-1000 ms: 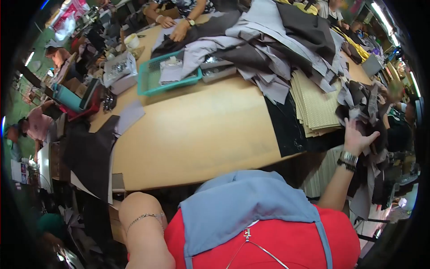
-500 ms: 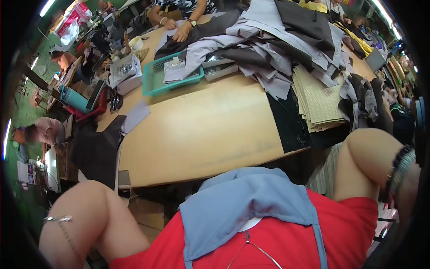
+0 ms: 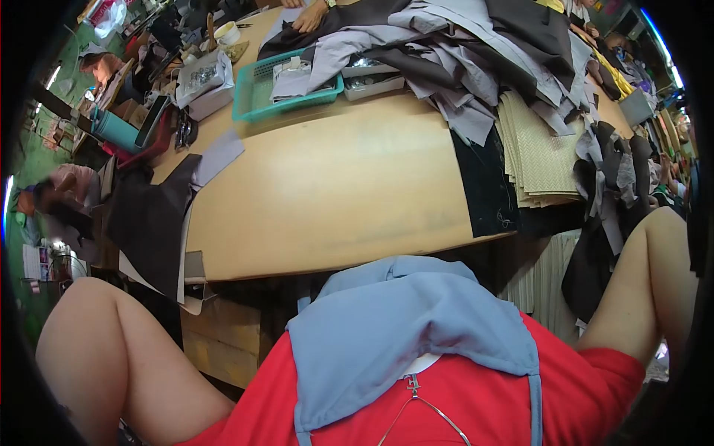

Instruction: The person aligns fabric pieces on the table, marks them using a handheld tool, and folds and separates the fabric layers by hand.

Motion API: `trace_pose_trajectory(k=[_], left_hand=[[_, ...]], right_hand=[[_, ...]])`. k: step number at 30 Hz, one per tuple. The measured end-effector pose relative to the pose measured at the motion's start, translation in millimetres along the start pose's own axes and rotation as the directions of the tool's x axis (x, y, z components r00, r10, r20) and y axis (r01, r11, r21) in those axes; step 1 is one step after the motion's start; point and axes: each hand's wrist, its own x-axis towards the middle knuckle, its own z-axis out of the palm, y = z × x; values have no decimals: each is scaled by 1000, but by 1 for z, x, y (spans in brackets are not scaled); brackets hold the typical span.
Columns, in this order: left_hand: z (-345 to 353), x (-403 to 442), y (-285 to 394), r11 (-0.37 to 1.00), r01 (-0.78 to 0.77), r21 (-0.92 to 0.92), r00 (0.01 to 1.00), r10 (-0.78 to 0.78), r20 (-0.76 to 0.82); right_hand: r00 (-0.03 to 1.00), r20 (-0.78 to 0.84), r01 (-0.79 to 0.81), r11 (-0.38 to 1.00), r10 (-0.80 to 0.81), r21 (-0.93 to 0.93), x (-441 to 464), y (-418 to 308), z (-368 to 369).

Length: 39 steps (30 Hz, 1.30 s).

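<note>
Both of my hands are out of view past the lower edges. My left arm (image 3: 89,349) is bent outward at the lower left, and my right arm (image 3: 654,275) is bent outward at the right. A blue-grey apron (image 3: 416,320) covers my chest. Before me stands a wooden table (image 3: 320,193). At its left corner a dark cut cloth piece (image 3: 152,223) hangs over the edge, beside a light grey piece (image 3: 219,157). Dark and grey cloth strips (image 3: 621,171) hang near my right arm.
Farther back are a teal basket (image 3: 249,108), white boxes of small metal parts (image 3: 372,85), and a large heap of grey and dark cloth (image 3: 454,63). Cream textured sheets (image 3: 543,163) are stacked at the right. Across the table, a co-worker's hand (image 3: 310,16) rests on dark cloth.
My arms have spread farther outward, and the bracelets on them have gone out of sight. The view has tilted, so the table and its contents sit higher in it.
</note>
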Motion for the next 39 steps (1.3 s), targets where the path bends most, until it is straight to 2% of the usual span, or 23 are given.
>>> trace_pose_trajectory(k=[25, 39], left_hand=[[5, -7, 2, 998, 45, 54, 998, -42, -50], [13, -20, -11, 999, 25, 44, 992, -19, -127]], right_hand=[[996, 93, 14, 992, -2, -124, -4, -2, -13], [985, 146, -46, 965, 86, -257, -3, -15, -14]])
